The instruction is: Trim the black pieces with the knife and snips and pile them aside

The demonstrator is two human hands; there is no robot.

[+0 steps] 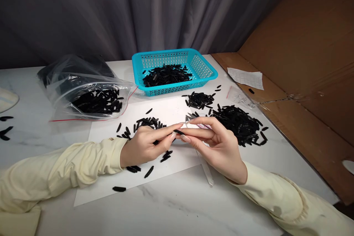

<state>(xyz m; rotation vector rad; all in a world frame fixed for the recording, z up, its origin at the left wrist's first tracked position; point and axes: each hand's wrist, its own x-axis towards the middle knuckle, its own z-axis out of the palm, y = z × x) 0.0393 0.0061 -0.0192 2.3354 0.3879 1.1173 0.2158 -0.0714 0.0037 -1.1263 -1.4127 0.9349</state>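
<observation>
A small, narrow black piece (179, 132) with blunt ends is held up between both hands, over a white sheet of paper (107, 171). My left hand (148, 143) is closed, pinching it between thumb and fingers. From the other side, my right hand (214, 142) has its fingertips drawn together at the same piece; its exact grip is partly hidden. Under the right hand lies a slim tool with a white handle (206, 171); a dark pointed tip shows beyond the fingers. Similar black pieces (149, 171) lie scattered on the paper around my left hand.
Behind the hands stands a blue perforated basket (139, 75) with many black pieces inside. To its left is an open clear zip bag (65, 108) of pieces. A large heap (238, 123) and a smaller pile (199, 100) lie right. Cardboard (309, 55) borders the table's right edge.
</observation>
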